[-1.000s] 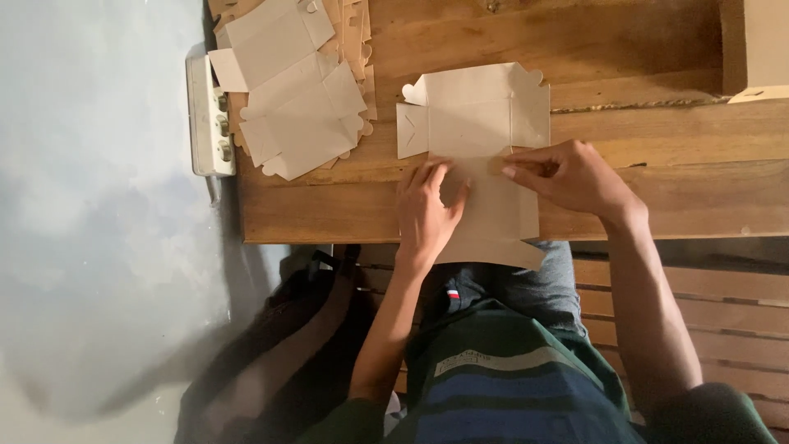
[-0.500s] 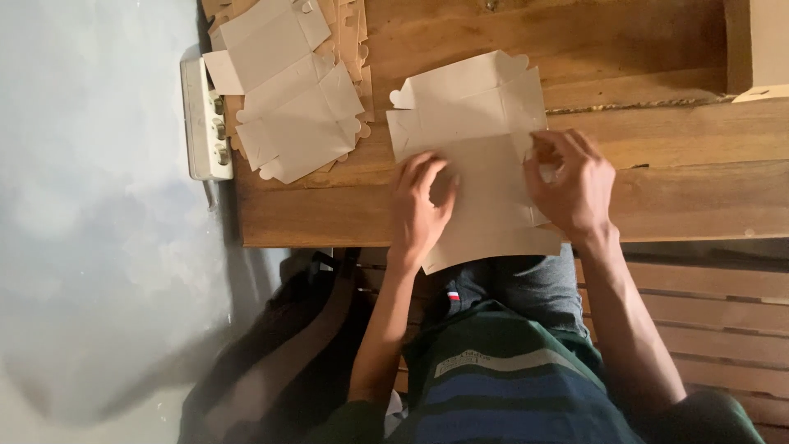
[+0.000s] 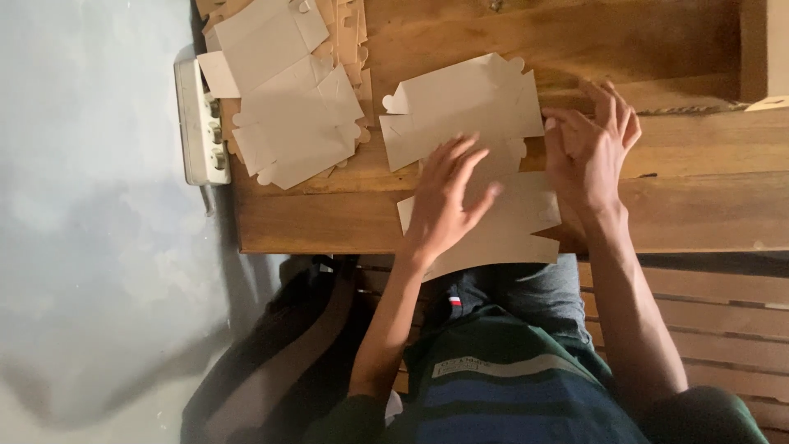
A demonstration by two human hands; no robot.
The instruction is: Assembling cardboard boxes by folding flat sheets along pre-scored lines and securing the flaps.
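Observation:
A flat brown cardboard box blank (image 3: pixel 468 115) lies on the wooden table (image 3: pixel 674 205), its near part hanging over the table's front edge. My left hand (image 3: pixel 448 197) rests flat on the middle of the blank with fingers spread. My right hand (image 3: pixel 588 152) presses the blank's right edge, fingers straight and pointing away from me. Neither hand grips anything.
A pile of several more flat cardboard blanks (image 3: pixel 288 107) lies at the table's far left. A white power strip (image 3: pixel 197 123) sits along the table's left edge. A dark bag (image 3: pixel 279 353) is on the grey floor at my left. Wooden slats (image 3: pixel 723 304) run under the table.
The blank has shifted and lies flatter. My left hand has opened out flat on its middle, and my right hand has moved to its right edge.

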